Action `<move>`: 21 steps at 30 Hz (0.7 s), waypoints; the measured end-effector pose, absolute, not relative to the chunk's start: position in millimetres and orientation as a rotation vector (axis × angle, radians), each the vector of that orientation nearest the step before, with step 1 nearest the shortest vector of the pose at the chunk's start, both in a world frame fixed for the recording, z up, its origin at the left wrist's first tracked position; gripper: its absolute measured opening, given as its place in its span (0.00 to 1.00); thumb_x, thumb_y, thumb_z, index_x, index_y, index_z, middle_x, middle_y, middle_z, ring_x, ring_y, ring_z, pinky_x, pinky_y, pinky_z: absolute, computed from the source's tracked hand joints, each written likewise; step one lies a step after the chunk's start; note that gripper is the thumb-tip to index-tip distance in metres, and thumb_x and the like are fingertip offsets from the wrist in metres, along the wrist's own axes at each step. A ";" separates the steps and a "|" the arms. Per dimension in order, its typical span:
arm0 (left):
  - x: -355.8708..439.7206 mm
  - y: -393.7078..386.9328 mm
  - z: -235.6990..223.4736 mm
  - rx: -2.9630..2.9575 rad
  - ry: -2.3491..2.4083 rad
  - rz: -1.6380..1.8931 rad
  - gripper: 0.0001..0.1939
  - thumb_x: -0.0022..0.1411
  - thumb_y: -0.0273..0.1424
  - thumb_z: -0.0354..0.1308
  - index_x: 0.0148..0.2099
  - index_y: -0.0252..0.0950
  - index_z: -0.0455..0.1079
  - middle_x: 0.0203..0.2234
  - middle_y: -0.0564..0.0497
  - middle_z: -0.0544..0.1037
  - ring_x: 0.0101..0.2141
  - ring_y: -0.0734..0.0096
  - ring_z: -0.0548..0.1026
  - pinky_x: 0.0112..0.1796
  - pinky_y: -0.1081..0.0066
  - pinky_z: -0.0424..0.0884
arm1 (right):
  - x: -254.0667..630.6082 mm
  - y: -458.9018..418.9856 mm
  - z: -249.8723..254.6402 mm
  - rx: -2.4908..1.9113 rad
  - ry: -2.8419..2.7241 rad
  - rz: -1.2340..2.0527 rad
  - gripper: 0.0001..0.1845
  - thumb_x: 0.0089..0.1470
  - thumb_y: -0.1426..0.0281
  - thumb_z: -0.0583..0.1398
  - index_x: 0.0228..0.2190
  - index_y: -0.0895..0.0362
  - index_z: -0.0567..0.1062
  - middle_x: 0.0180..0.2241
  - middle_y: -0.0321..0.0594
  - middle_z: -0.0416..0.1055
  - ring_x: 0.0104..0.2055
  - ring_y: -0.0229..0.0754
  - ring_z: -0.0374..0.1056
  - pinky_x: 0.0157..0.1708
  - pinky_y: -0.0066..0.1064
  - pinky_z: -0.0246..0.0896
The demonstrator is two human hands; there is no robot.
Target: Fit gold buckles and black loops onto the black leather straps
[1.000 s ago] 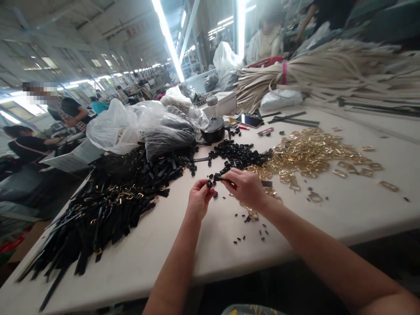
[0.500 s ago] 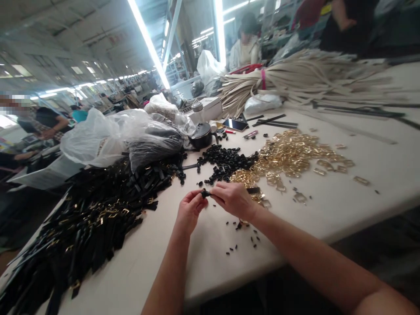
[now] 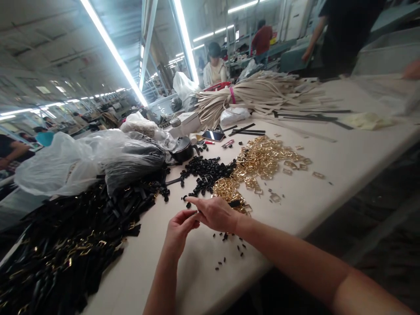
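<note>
View down onto a pale work table [image 3: 138, 271], at two bare hands working close together near its front edge. Left hand [image 3: 179, 229] closed in a pinch, thumb against forefinger, apparently gripping a dark piece [image 3: 197, 212], mostly hidden between the fingertips. Right hand [image 3: 218, 214] touching the left, forefinger stretched out towards a loose black ring [image 3: 184, 198] at the near edge of a pile of black rings [image 3: 208, 170], the other fingers curled under. Just past the knuckles, a short black strip [image 3: 234, 204]; impossible to tell whether gripped in the palm or lying on the gold buckles [image 3: 262, 155] behind. Newly changed: half a second ago, right fingertips bunched on the dark piece at the left fingertips; now, forefinger freed and extended. Probably a sign of work on the dark piece nearly finished, or of attention turning to the rings; a judgement only. View also swung rightward. To the left, a heap of black straps [image 3: 65, 245] glinting with gold fittings, below cloudy plastic bags [image 3: 75, 157]. Beyond the rings, a lidded dark pot [image 3: 182, 151] and a phone [image 3: 213, 135]; farther back, a bundle of beige straps [image 3: 262, 87] in a pink tie [image 3: 232, 95]. No brands, labels or lettering legible anywhere.
</note>
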State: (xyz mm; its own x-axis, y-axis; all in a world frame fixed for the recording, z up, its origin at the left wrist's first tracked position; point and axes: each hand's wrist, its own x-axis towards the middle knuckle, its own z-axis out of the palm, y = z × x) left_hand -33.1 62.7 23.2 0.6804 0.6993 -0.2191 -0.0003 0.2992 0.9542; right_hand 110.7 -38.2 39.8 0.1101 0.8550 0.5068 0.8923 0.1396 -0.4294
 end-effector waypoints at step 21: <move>-31.7 73.8 22.6 1.163 0.739 0.702 0.21 0.44 0.42 0.71 0.35 0.34 0.72 0.23 0.52 0.77 0.21 0.77 0.72 0.27 0.74 0.70 | 147.9 -36.1 41.5 -1.804 -1.789 -0.317 0.16 0.63 0.62 0.53 0.27 0.57 0.71 0.28 0.38 0.72 0.26 0.36 0.64 0.27 0.30 0.48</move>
